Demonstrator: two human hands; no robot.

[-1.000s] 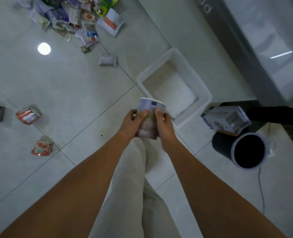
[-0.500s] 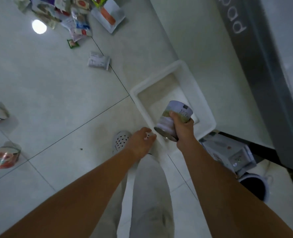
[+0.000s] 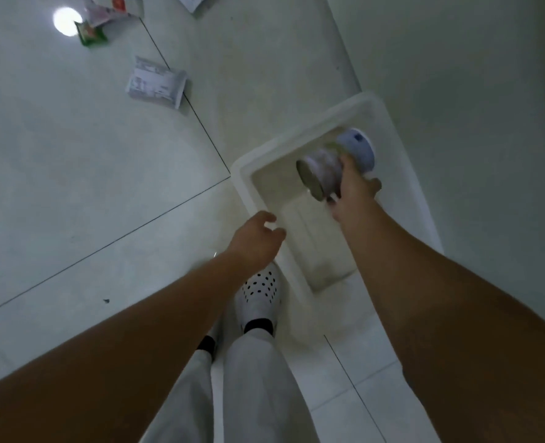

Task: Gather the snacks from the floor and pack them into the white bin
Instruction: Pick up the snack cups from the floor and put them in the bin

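Because the person stands right at the near end of the white bin [image 3: 244, 183], a perforated white shoe [image 3: 258, 295] almost against its wall, both arms can reach over it without bending far. The left hand [image 3: 256, 238] hangs just over the bin's near rim with its fingers loosely curled and nothing in them; it looks freed up, perhaps ready to steady the bin or go for the next item. The right hand [image 3: 355, 190] is further out, inside the bin's outline, its fingers wrapped around a snack canister [image 3: 335, 169] tipped on its side, metal base toward the camera and pale lid toward the far wall. That tilt suggests it is being laid down lengthways near the far end, which would leave the near half free for what follows. Whether it already touches the bottom I cannot tell. The bin otherwise appears empty.

The floor [image 3: 72, 174] is pale glossy tile with dark grout lines, and a ceiling light is mirrored in it. Farther out lie a white printed packet [image 3: 156, 83], a small green packet [image 3: 90, 33] and the edge of more wrappers at the top of the view, all not yet gathered.
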